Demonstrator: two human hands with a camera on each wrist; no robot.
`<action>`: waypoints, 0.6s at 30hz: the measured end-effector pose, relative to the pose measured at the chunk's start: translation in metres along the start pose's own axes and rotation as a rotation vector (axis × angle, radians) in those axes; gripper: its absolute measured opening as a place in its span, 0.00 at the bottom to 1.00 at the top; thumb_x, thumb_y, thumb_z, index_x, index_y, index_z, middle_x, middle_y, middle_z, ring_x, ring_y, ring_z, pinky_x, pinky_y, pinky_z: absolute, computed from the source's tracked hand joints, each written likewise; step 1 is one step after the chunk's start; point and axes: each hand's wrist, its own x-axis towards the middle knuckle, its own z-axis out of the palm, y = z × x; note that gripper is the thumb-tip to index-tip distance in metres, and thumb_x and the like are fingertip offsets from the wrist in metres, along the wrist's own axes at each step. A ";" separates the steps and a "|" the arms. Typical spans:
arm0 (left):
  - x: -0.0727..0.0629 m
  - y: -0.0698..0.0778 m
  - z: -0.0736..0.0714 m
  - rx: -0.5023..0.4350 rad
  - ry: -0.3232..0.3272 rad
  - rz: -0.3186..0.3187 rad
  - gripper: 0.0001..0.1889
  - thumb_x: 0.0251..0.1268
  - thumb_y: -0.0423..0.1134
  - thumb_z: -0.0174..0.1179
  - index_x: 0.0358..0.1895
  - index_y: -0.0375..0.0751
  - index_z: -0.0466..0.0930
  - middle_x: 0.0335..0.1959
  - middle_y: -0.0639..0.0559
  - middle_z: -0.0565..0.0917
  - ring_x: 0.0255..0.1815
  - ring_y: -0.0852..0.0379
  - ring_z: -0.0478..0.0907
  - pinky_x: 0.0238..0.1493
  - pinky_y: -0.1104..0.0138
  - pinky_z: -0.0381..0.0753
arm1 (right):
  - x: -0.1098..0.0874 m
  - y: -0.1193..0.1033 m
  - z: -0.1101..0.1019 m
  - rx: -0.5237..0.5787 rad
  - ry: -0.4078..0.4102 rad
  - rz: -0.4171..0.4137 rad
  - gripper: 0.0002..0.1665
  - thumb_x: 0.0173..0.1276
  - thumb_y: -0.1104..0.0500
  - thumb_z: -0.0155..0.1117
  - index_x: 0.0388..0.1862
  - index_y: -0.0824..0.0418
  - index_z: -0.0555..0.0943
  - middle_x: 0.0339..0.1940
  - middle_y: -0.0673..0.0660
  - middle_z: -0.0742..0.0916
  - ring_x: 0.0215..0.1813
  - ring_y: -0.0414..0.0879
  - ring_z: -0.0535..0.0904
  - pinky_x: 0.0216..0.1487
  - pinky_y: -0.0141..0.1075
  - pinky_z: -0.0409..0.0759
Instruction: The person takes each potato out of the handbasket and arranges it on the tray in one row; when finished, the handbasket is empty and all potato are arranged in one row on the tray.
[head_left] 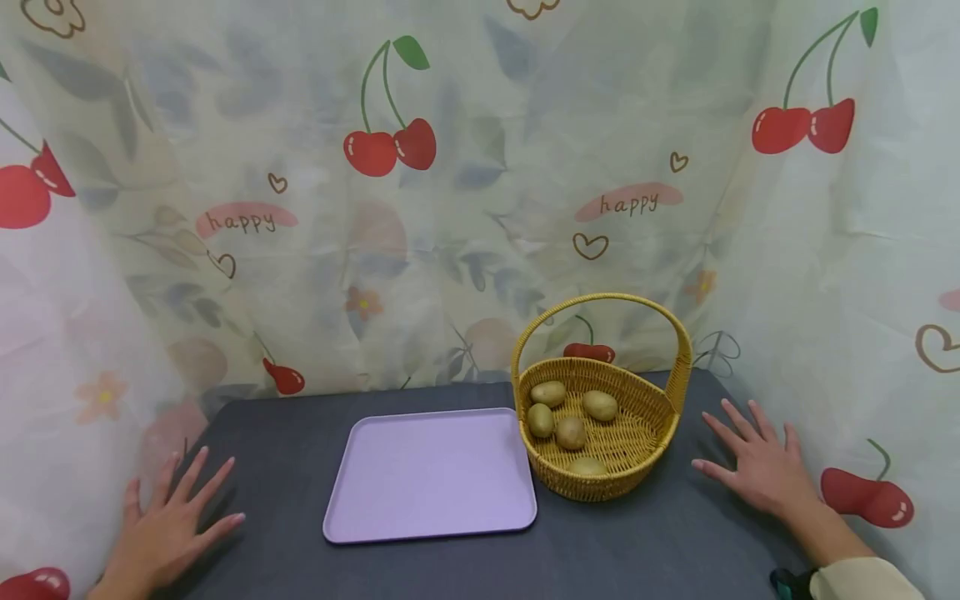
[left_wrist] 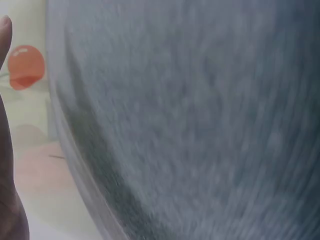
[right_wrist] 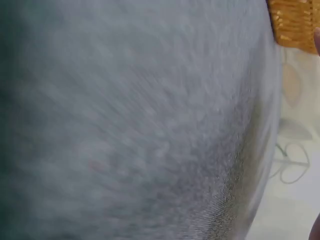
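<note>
My left hand is at the table's left side in the head view, fingers spread and holding nothing. On the opposite side my right hand has its fingers spread too, with nothing in it. The wicker basket, golden with a tall arched handle, is the thing nearest to the right hand, a gap apart. Inside it lie several brownish-green kiwi-like or potato-like oval pieces. Left of the basket lies a flat lilac tray with nothing on it, its right edge close against the basket. In the right wrist view the basket shows at the top right corner.
A dark grey cloth covers the table. Behind it and along both sides hangs a pale curtain printed with cherries, leaves and the word "happy". A dark band sits at the right wrist by a cream sleeve.
</note>
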 end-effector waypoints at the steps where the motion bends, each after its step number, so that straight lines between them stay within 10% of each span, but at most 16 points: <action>1: 0.000 0.002 0.000 0.000 0.022 0.002 0.46 0.62 0.69 0.52 0.79 0.60 0.44 0.78 0.39 0.42 0.75 0.36 0.21 0.58 0.31 0.18 | -0.001 -0.001 0.000 0.000 0.023 -0.011 0.52 0.61 0.26 0.55 0.77 0.50 0.59 0.77 0.63 0.58 0.77 0.61 0.31 0.61 0.74 0.31; 18: 0.011 0.046 -0.019 -0.232 0.285 0.100 0.49 0.57 0.54 0.66 0.79 0.57 0.47 0.80 0.45 0.40 0.77 0.41 0.30 0.68 0.46 0.19 | -0.021 -0.044 -0.025 0.194 0.258 -0.058 0.53 0.58 0.38 0.68 0.78 0.46 0.57 0.80 0.55 0.53 0.78 0.61 0.40 0.66 0.67 0.29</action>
